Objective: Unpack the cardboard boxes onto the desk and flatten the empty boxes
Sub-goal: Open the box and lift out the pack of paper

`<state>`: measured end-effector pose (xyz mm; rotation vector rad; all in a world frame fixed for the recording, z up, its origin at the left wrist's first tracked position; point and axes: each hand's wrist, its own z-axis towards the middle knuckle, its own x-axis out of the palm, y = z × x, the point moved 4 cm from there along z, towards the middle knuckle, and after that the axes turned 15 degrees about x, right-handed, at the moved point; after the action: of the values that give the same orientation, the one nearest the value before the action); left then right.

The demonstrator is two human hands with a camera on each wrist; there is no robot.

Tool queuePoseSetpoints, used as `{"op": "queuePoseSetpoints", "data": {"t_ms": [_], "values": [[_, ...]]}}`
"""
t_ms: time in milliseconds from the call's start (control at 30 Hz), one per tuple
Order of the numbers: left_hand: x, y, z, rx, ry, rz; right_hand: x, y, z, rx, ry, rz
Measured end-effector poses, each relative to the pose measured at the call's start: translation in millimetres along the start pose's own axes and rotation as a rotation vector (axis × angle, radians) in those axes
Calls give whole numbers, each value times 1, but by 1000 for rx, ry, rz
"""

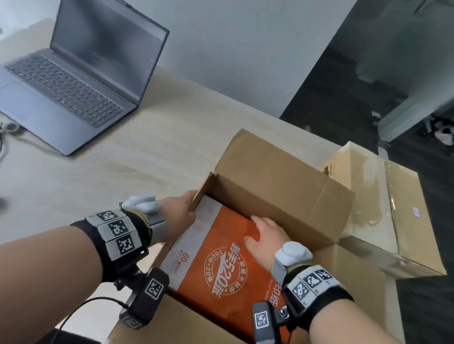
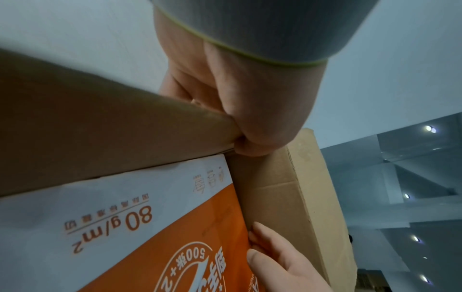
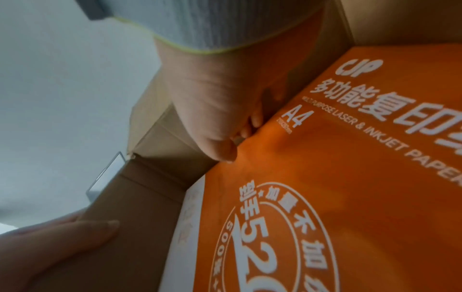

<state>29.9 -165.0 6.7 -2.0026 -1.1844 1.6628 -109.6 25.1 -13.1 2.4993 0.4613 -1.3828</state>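
1. Two hands work at one open box (image 1: pixel 275 182) in the lower centre of the head view. The left hand (image 1: pixel 178 211) clamps the box's left wall near its far corner, thumb inside, fingers outside.
2. The right hand (image 1: pixel 264 241) lies inside the box on the paper ream (image 1: pixel 218 271), its fingertips curled over the ream's far edge, wedged between ream and far wall.
3. The ream lies flat in the box, orange face up; its long axis runs from the lower right of the frame toward the upper left, white end toward the left hand.
4. The box sits at the desk (image 1: pixel 145 140) edge, far flap upright; a second box (image 1: pixel 401 212), taped closed, stands just beside it at right. A laptop (image 1: pixel 70 82) is open at upper left.
5. Only the left wrist view shows the thumb (image 2: pixel 252 138) pinching the wall; only the right wrist view shows "A4" print and fingertips (image 3: pixel 255 120) tucked down.
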Motion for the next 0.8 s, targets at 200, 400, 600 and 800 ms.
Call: {"op": "queuePoseSetpoints", "data": {"t_ms": [200,400,600,800], "values": [[1,1,1,20,2,-22,5,19,3,102,-82,-223],[1,-3,-2,13,14,-40,20,27,9,197,6,-135],[0,-3,-2,9,9,-32,20,25,20,225,88,41],[3,-1,-1,9,-5,-24,21,32,21,236,114,-62]]}}
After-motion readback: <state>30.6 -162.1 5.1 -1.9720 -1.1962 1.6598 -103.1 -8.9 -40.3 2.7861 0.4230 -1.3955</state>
